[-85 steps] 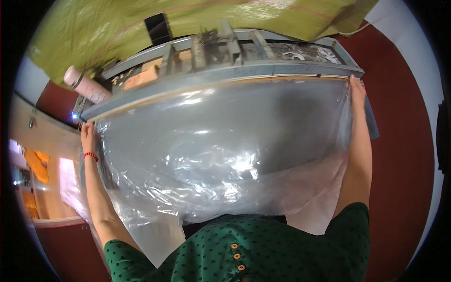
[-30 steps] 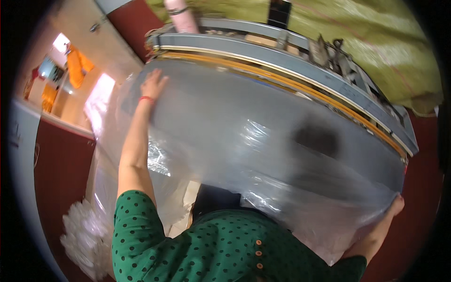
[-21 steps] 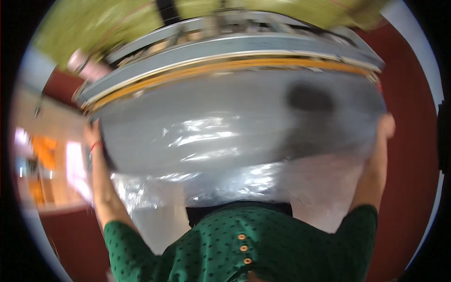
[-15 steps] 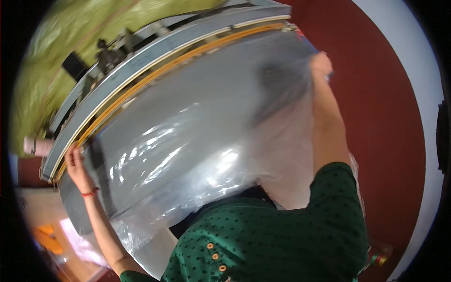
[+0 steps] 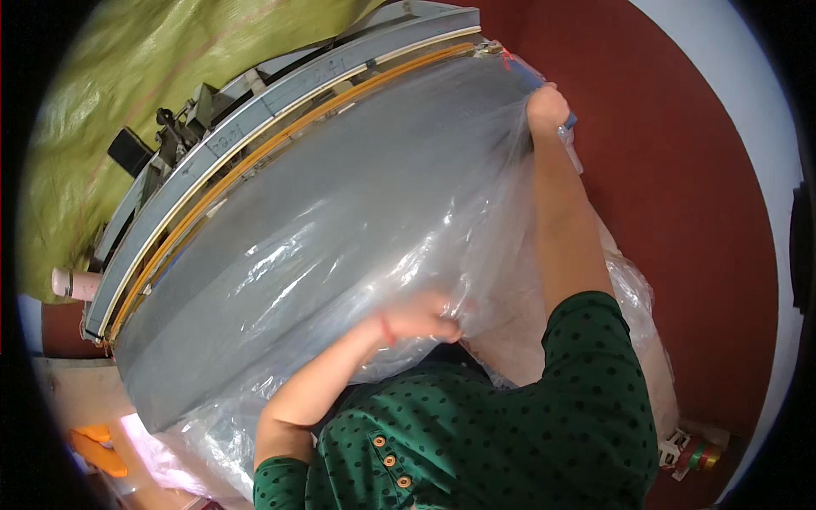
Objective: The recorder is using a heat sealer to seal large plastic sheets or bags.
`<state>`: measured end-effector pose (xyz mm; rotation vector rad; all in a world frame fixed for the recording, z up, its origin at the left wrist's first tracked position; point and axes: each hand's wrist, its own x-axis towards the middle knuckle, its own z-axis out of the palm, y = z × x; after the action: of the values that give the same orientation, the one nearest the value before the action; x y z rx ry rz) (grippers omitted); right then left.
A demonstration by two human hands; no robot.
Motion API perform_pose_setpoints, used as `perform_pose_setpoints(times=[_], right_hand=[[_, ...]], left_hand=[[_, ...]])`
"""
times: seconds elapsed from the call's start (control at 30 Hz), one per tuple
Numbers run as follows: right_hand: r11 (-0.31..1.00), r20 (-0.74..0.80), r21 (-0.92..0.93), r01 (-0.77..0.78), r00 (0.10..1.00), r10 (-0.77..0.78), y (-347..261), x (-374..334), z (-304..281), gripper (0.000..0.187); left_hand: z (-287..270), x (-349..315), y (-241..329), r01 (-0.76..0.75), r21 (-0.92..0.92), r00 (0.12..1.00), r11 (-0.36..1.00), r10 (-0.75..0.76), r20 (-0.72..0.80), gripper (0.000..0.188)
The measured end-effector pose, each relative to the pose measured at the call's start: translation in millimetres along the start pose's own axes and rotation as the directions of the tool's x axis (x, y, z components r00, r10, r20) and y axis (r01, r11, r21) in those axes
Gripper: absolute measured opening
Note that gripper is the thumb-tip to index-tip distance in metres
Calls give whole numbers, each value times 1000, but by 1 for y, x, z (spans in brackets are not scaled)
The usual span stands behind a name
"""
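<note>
A wide sheet of clear plastic drapes over a grey surface in front of me and shines with creases. At the far right corner my right hand is closed on the plastic, which gathers into folds below the fist. My left hand is over the sheet's near part, close to my waist. Its fingers are smeared by motion, so I cannot make out whether it grips anything. Beyond the sheet runs a long grey metal beam with an orange strip along its near side.
Past the beam lie dark mechanical parts, a black phone-like slab and a yellow-green sheet. A pink bottle stands at the beam's left end. Orange slippers lie lower left; dark red floor extends right.
My left hand has left the beam's left end and swung right, toward my waist. The right hand stays on the plastic, now drawn into tighter folds. The view has shifted slightly.
</note>
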<state>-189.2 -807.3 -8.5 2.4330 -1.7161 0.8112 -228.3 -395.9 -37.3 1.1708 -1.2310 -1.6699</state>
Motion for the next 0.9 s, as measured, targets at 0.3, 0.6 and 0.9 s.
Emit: perform_pose_setpoints(times=[0.3, 0.6, 0.9], right_hand=[[998, 76, -58, -16, 997, 21, -16, -7, -6, 29], [917, -64, -217, 336, 932, -356, 84, 70, 74, 32], [968, -72, -39, 250, 965, -252, 7, -3, 6, 24]], left_hand=[[61, -293, 61, 18, -76, 717, 997, -66, -694, 30], [160, -442, 28, 916, -227, -362, 330, 441, -821, 36], [248, -637, 56, -40, 187, -681, 982, 110, -724, 6]])
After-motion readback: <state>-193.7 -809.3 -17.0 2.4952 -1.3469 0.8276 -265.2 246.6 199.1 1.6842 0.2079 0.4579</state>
